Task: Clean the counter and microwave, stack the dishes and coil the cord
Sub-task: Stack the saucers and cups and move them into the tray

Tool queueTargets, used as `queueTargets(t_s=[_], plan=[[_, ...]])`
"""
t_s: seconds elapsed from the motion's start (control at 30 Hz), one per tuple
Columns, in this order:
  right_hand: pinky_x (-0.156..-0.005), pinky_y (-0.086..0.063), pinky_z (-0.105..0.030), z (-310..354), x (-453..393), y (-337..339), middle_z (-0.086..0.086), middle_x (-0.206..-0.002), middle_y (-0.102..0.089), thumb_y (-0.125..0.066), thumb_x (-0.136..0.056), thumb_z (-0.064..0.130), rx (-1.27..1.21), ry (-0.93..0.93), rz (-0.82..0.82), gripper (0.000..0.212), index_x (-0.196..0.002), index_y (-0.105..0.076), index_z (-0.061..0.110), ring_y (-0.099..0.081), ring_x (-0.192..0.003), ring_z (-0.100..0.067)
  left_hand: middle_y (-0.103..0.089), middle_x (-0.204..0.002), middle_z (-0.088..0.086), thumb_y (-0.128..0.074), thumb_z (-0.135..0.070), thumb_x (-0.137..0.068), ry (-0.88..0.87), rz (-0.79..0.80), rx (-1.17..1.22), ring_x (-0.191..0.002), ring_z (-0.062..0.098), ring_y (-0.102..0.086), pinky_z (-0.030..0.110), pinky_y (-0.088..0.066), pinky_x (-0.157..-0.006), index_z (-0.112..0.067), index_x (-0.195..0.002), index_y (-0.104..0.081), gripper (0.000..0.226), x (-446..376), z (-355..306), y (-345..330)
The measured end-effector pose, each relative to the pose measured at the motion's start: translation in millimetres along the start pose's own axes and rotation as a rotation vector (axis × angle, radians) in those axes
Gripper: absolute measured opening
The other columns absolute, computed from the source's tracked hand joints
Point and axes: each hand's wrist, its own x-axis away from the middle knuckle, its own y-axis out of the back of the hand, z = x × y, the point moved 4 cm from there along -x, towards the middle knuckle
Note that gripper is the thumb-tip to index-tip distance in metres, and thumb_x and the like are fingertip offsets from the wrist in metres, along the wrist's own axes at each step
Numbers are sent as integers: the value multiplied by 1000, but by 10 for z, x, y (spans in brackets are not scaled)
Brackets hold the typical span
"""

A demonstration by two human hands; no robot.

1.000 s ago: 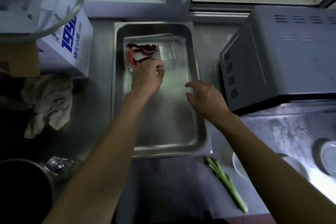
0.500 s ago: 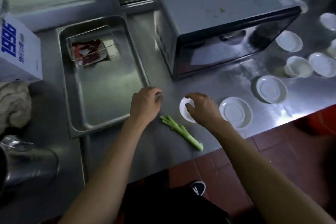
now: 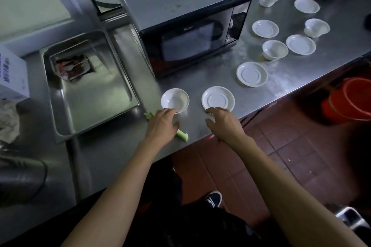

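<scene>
bowl (image 3: 174, 100): small, white, on the counter (image 3: 281, 78) near the front edge; likely light, rigid, glazed-slick, chippable. Best taken by the rim, thumb inside.
saucer (image 3: 218, 99): at 3 o'clock of bowl, apart from it; shallow, likely hard to get fingers under flat on steel. Best tipped at the near rim or slid to the edge.
left hand (image 3: 161, 125): fingers loosely extended, tips at bowl's 6 o'clock rim; held nothing.
right hand (image 3: 222, 124): spread, relaxed, tips at saucer's 6 o'clock rim; held nothing.
other dishes: saucer (image 3: 252, 74) at 1 o'clock of the first; more saucers and cups scattered toward 2 o'clock, all well apart, none stacked.
scallion (image 3: 181, 134): lay under left hand, partly hidden; in the way of a wipe, not of the lift.
microwave (image 3: 186, 24): at 12 o'clock of bowl, door closed; crumbs on top.
tray (image 3: 88, 104): at 9 o'clock, just beside scallion tip; clear box with red bits inside.
cord: could not be traced.
bucket (image 3: 351, 100): on floor below counter edge at 3 o'clock.
</scene>
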Motion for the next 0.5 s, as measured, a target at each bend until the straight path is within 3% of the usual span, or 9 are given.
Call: queueTargets(t_s=[0.33, 0.5], plan=[[-84, -53, -42, -187, 170, -149, -8, -126, -65, -60, -91, 27, -52, -12, 11, 37, -128, -62, 21, -64, -103, -30, -43, -142, 4, -66, -41, -83, -54, 81, -184, -129, 32, -39, 51, -50, -88, -20, -139, -43, 64, -211, -71, -186], [-83, -55, -43, -322, 45, -241, -7, -125, -67, -63, -90, 23, -58, 2, 16, 38, -127, -63, 17, -67, -99, -29, -15, -160, 4, -57, -50, -90, 15, 180, -269, -148, 32, -12, 54, -41, -102, -29, -149, -25, 70, -564, 14, -301]])
